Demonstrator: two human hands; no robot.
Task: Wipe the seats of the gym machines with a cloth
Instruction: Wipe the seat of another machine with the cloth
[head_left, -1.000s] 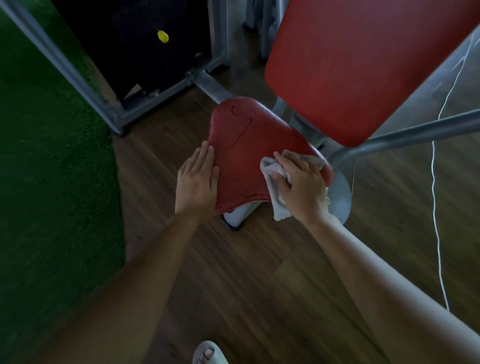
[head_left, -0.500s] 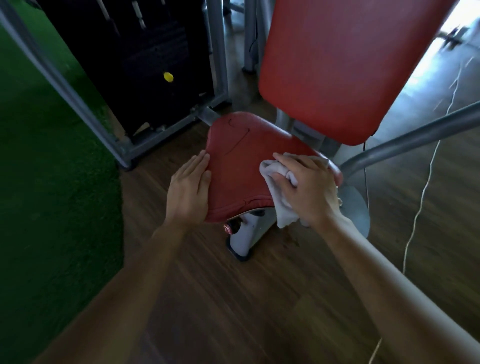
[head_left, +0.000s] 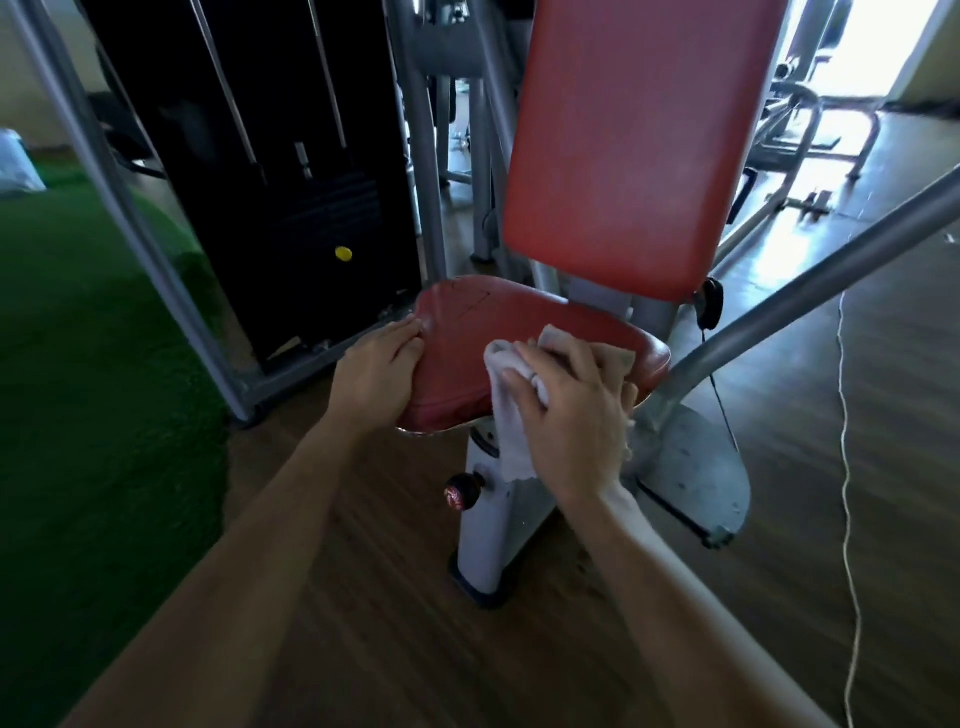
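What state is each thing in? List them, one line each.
seat: red, cloth lying on its right side.
cloth: white, bunched, one end hanging off the seat's front.
left hand: fingers straight, resting on the seat's left edge.
right hand: grips the cloth against the seat.
backrest: upright, untouched.
knob: sticks out of the post under the seat.

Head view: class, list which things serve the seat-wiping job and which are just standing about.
In the job: red seat; white cloth, held on it by the right hand; left hand, resting on the seat's edge.
Just about: red backrest, weight stack, red knob, white cord, green turf.
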